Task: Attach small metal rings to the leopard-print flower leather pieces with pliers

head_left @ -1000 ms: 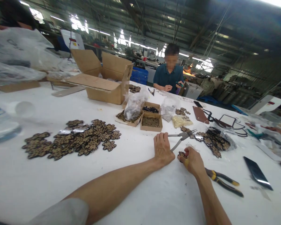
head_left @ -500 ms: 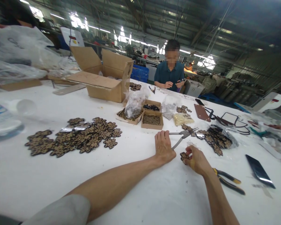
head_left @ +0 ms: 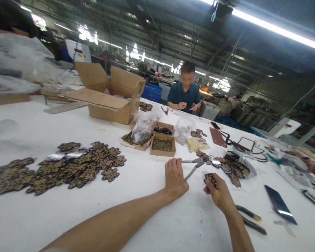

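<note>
My left hand [head_left: 175,177] is wrapped round the handles of grey pliers [head_left: 198,161], whose jaws point right, apart, near a small patterned piece on the table. In my right hand [head_left: 219,190] a leopard-patterned piece [head_left: 210,180] with a dark scalloped edge is pinched between thumb and fingers. Just beyond that hand lies a heap of similar pieces [head_left: 233,168], partly in clear plastic. A larger pile of them [head_left: 78,166] spreads over the left of the white table [head_left: 136,217].
Small boxes of brass bits [head_left: 162,146] and black parts [head_left: 162,131] stand mid-table, near an open carton [head_left: 109,112]. Yellow-handled pliers [head_left: 249,218] and a dark phone-like slab [head_left: 280,203] lie at right. Across the table sits a person [head_left: 184,94] using both hands.
The view has tilted up and shifted. My right hand has turned the patterned piece, which now shows more of its face above the fingers. My left hand still holds the grey pliers.
</note>
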Motion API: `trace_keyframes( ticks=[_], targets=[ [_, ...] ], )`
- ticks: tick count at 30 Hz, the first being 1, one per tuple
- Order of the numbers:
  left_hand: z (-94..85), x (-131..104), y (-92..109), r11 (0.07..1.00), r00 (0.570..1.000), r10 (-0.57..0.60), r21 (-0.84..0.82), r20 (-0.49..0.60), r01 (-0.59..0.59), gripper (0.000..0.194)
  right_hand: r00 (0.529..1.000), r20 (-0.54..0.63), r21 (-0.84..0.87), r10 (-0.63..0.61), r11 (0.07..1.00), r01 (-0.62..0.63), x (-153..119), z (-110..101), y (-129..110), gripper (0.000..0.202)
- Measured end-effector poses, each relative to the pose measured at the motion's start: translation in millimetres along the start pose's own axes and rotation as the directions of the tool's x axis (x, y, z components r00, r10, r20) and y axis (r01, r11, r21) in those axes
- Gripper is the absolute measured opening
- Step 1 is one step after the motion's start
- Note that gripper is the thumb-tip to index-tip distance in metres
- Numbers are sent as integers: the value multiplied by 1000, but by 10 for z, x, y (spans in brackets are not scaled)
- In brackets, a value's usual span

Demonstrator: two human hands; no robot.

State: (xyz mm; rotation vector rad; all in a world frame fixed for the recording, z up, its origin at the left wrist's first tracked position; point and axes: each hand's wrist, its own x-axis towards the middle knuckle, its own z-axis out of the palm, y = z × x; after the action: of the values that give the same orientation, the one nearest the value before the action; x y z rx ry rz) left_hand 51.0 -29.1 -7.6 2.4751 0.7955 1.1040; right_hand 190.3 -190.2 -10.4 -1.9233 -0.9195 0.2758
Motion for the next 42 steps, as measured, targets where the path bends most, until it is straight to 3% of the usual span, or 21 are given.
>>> trace_keyframes(
  ticks=[3, 6, 11, 22, 42],
  targets=[
    [-6, 10, 0, 1000, 1000, 15, 11, 2, -15, 84, 986, -167, 223, 24, 975, 14, 33, -149, 20, 47],
    [-16, 14, 13, 999, 999, 46, 21, 17, -46, 83, 945, -325, 319, 28, 944, 82, 36, -266, -19, 55],
    [-11, 15, 30, 995, 995, 100, 27, 15, -101, 84, 904, -426, 398, 40, 905, 147, 31, -322, -109, 48],
    [-27, 15, 59, 986, 987, 163, 26, 11, -163, 83, 878, -473, 428, 70, 889, 160, 39, -374, -64, 52],
    [6, -5, 40, 964, 963, 266, 25, -32, -265, 83, 895, -444, 449, 27, 872, 196, -11, -389, -167, 46]
  ],
)
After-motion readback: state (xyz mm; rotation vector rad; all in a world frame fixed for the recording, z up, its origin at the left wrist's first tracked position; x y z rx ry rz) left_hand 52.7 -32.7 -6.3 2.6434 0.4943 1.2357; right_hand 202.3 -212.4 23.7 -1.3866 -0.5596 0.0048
